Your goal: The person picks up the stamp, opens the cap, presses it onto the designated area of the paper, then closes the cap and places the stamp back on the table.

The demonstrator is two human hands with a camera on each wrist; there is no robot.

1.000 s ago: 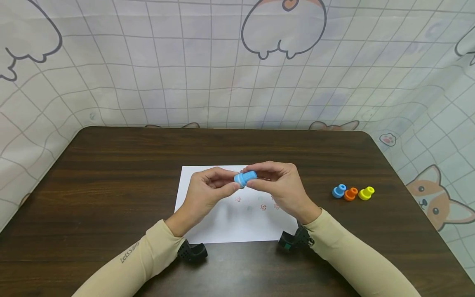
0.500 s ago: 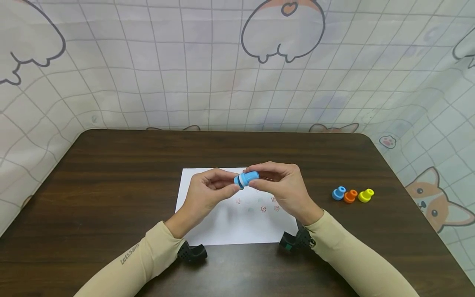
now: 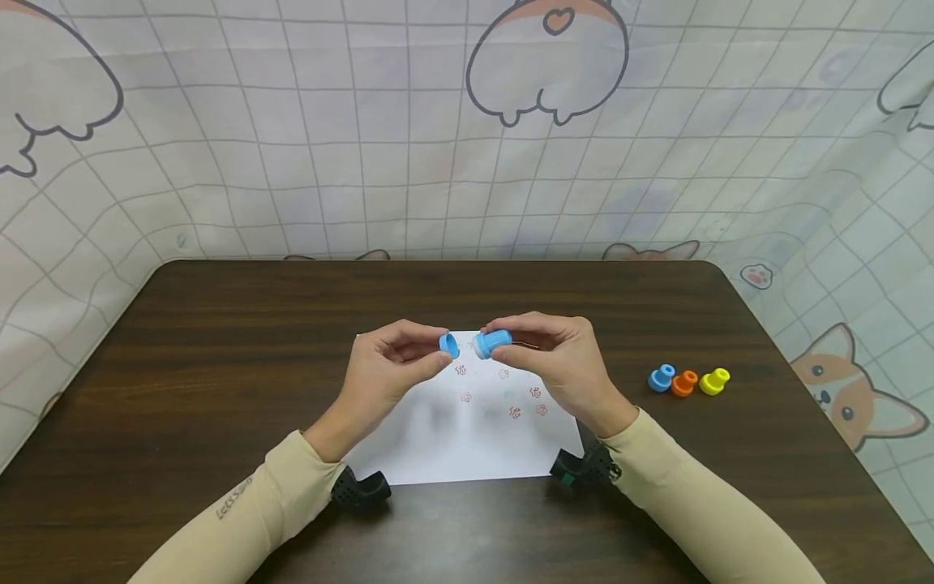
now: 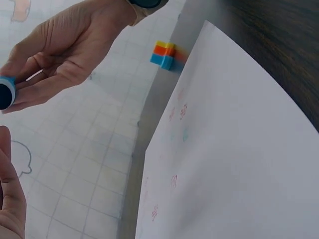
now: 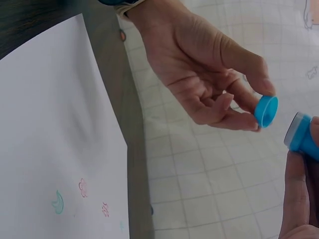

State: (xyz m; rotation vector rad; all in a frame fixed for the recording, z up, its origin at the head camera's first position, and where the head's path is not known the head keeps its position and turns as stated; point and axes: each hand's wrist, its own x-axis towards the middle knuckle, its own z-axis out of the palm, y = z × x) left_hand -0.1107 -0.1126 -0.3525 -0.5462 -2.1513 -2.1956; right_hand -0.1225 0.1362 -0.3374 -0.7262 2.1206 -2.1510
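Above a white sheet of paper (image 3: 467,438) my two hands hold the two parts of a small blue stamp. My left hand (image 3: 394,369) pinches the blue cap (image 3: 448,345) between thumb and fingers; the cap (image 5: 266,110) faces the stamp. My right hand (image 3: 558,357) grips the blue stamp body (image 3: 494,342), whose pale end points left toward the cap, with a small gap between them. In the right wrist view the stamp body (image 5: 301,135) shows at the right edge. The paper (image 4: 234,164) carries several small red and green stamped marks (image 3: 503,397).
A blue stamp (image 3: 661,378), an orange stamp (image 3: 684,383) and a yellow stamp (image 3: 714,380) stand in a row on the dark wooden table (image 3: 182,365) to the right of the paper. A cartoon-printed cloth (image 3: 409,122) hangs behind and beside the table.
The cap has come off the blue stamp: my left hand has drawn it a little leftward, while my right hand keeps the stamp body. Both hands rose slightly.
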